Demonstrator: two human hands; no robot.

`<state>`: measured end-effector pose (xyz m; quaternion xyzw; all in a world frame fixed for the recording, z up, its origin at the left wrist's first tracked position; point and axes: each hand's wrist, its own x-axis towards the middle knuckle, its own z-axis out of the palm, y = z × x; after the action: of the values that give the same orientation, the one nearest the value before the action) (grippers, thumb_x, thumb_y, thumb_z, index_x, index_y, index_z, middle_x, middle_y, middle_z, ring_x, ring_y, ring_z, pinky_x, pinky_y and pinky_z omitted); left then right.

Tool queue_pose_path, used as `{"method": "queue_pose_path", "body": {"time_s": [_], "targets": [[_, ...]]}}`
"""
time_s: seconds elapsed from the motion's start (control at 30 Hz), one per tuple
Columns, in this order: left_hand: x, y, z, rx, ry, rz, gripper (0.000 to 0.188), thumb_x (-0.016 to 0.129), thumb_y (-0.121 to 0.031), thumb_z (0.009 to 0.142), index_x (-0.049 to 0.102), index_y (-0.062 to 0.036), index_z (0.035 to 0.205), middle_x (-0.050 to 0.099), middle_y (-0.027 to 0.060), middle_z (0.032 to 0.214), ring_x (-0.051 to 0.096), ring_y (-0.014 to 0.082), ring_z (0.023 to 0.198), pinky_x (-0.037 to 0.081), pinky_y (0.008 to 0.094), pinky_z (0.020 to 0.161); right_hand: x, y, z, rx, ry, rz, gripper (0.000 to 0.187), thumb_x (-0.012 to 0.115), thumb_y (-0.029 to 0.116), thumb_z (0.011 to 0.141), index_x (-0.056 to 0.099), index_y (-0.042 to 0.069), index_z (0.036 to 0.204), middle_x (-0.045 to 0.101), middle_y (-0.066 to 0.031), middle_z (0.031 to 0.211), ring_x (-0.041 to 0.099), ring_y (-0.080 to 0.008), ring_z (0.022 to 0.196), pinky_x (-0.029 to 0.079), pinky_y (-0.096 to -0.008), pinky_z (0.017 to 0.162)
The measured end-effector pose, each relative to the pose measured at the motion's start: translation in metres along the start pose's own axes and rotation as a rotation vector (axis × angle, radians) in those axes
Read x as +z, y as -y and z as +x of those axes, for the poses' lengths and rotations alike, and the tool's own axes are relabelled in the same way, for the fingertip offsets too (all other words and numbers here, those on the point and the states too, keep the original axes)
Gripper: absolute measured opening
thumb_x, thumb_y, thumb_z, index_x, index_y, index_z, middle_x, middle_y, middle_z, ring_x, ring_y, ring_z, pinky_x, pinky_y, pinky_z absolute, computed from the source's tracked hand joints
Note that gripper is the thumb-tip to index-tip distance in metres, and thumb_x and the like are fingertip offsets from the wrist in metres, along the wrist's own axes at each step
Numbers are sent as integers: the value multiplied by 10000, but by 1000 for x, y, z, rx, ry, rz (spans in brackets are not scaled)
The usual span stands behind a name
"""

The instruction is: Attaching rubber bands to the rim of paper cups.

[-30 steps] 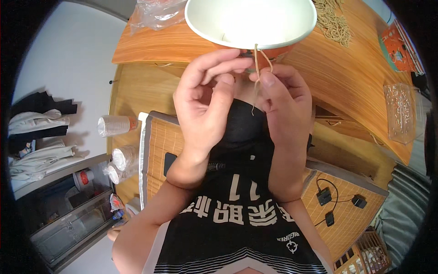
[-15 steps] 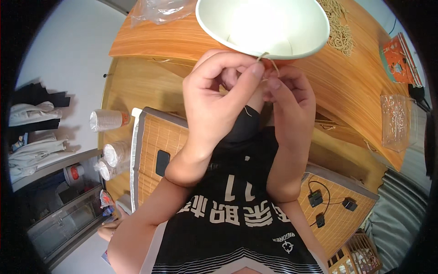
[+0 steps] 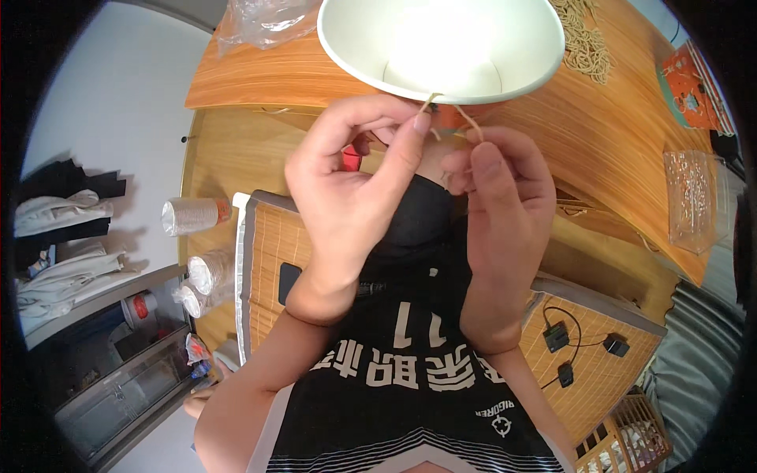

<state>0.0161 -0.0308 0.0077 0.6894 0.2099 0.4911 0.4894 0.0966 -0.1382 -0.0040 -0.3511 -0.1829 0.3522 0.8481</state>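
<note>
A large white-lined paper bucket is tipped toward me at the far edge, and both hands work just below its near rim. Thin tan cord shows at the rim, with one piece rising to my left thumb and another slanting down to my right fingers. My left hand pinches the cord end between thumb and forefinger. On the other side, my right hand pinches the second stretch with its thumb on top. Whether the cord passes through the bucket wall cannot be made out.
Many tan cords lie heaped on the wooden table. A clear plastic bag lies far left; an orange patterned bucket and clear plastic box stand right. Stacked cups and a phone are left.
My hands have moved apart, the left one leftward, and more cord shows between them. The bucket has shifted slightly left in view. A small red thing now shows behind my left hand.
</note>
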Motion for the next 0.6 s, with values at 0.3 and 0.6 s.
{"method": "queue_pose_path", "body": {"time_s": [0.3,0.6], "targets": [[8,-5,-9,-442,152,-654,88,600,19,930,612,17,1017,699,93,863,637,90,754,529,235,694,-6,-20,-8,-117,-78,-170,164,654,42,920,672,-42,1060,674,-86,1032,627,-116,904,481,-222,827],[12,1,-13,-412,137,-711,190,615,45,910,558,27,1090,720,137,981,675,113,877,543,232,798,-7,-28,-3,-159,-200,-541,197,734,18,842,689,-16,1031,678,-56,981,600,-92,811,482,-210,715]]}}
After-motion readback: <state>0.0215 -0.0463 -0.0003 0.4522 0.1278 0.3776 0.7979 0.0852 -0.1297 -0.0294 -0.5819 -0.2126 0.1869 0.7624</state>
